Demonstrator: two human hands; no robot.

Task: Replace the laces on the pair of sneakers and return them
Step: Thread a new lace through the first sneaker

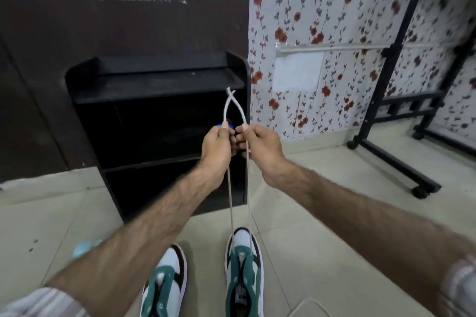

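Two green, white and black sneakers stand side by side on the tiled floor, the left sneaker (164, 283) and the right sneaker (244, 273). A white lace (233, 105) rises in two strands from the right sneaker's lower eyelets up to my raised hands. My left hand (217, 145) pinches one strand and my right hand (258, 145) pinches the other. Above my fingers the two lace ends cross each other. The left sneaker's eyelets show no lace.
A low black shoe rack (159, 85) stands against the dark wall panel right behind my hands. A black metal frame on castors (396, 157) stands at the right by the flowered wall. Another white lace (309, 304) lies on the floor at the bottom right, and a pale blue object (85, 247) at the left.
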